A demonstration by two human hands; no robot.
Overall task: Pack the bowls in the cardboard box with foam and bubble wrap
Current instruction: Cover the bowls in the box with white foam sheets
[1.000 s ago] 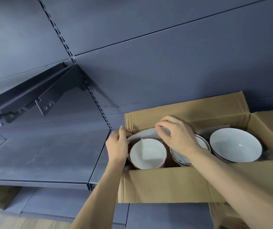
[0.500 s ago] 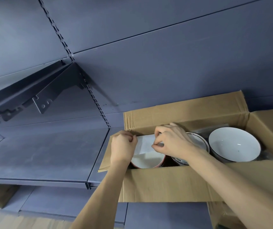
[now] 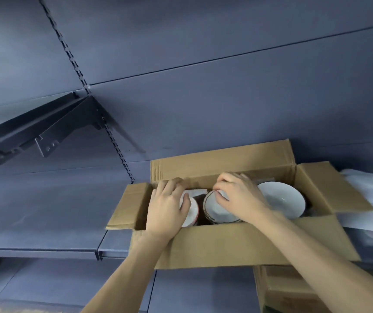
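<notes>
Bowls sit in an open box [image 3: 237, 245] on a shelf [image 3: 34, 211]. Left hand [image 3: 167, 208] lies flat over the red-rimmed bowl [image 3: 192, 214], fingers relaxed toward the foam [image 3: 195, 192] behind it. Right hand [image 3: 239, 197] pinches something white at the middle bowl [image 3: 217, 211] rim. Right of that hand sits the white bowl [image 3: 282, 202]. Beyond the box lies white wrap [image 3: 370, 188].

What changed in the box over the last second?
The white foam sheet went down behind the red-rimmed bowl; only a strip shows. The left hand now covers that bowl, the right hand pinches something white over the middle bowl. The large white bowl and cardboard box stayed put.
</notes>
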